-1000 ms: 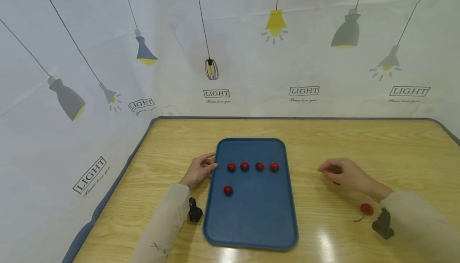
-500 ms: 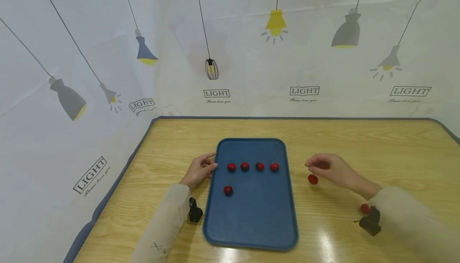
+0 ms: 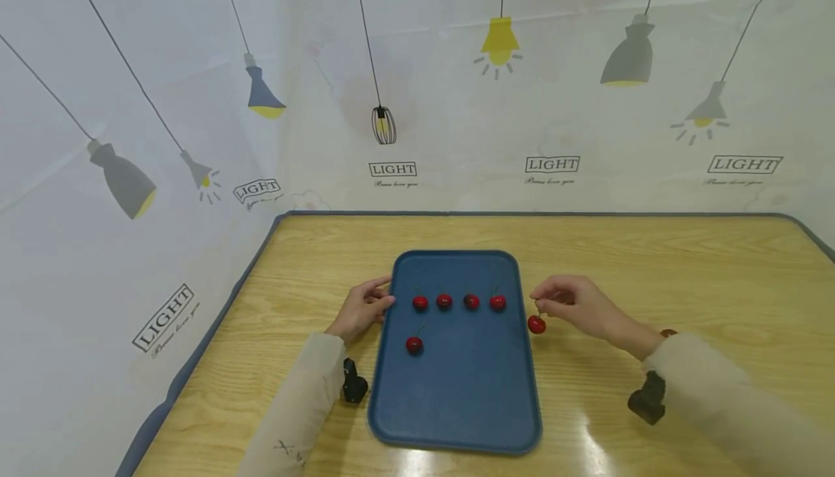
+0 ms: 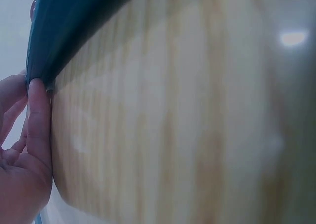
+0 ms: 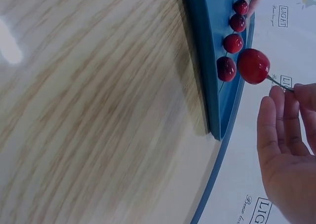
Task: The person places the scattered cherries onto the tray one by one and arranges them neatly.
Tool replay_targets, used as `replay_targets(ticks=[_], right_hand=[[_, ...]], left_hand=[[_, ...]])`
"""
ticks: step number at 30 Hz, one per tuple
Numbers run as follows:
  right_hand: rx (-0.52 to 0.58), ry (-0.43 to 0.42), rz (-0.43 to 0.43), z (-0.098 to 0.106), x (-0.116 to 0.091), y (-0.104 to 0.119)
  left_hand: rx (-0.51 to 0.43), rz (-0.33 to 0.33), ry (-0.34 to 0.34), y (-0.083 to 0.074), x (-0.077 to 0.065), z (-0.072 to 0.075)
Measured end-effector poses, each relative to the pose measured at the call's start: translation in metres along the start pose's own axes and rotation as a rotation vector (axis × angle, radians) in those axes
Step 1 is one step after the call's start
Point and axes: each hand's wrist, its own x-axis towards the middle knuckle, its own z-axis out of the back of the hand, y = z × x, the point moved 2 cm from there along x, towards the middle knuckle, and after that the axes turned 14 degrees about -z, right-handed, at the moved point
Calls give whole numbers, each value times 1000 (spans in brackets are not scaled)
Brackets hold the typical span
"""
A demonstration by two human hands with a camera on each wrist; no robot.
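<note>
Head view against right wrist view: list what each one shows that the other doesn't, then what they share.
Only the head view: both sleeves, the black wrist cameras, the near end of the tray, and the fruit of the lone cherry in the nearer row.

Only the right wrist view: the palm side of the right hand and the tray's outer side wall.

Both: the right hand's fingers pinching the stem of the held cherry, the row of four cherries, the table, and the left hand, only partly visible in the wrist view.
</note>
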Motion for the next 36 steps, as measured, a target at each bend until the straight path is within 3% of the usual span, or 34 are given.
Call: replay_targets(ticks=[7,17,27,36], right_hand=[[152,88,-81,-17,11,6],[224,190,-91,-52,28,22],[177,188,-68,-83,44,29],[160,172,-131,-103,52,33]], left_hand=[[0,10,-29,24,8,-1],[12,6,-39,26,10,-2],[-9,34,-64,28,11,-3],[-18,41,-61,27,10,-3]])
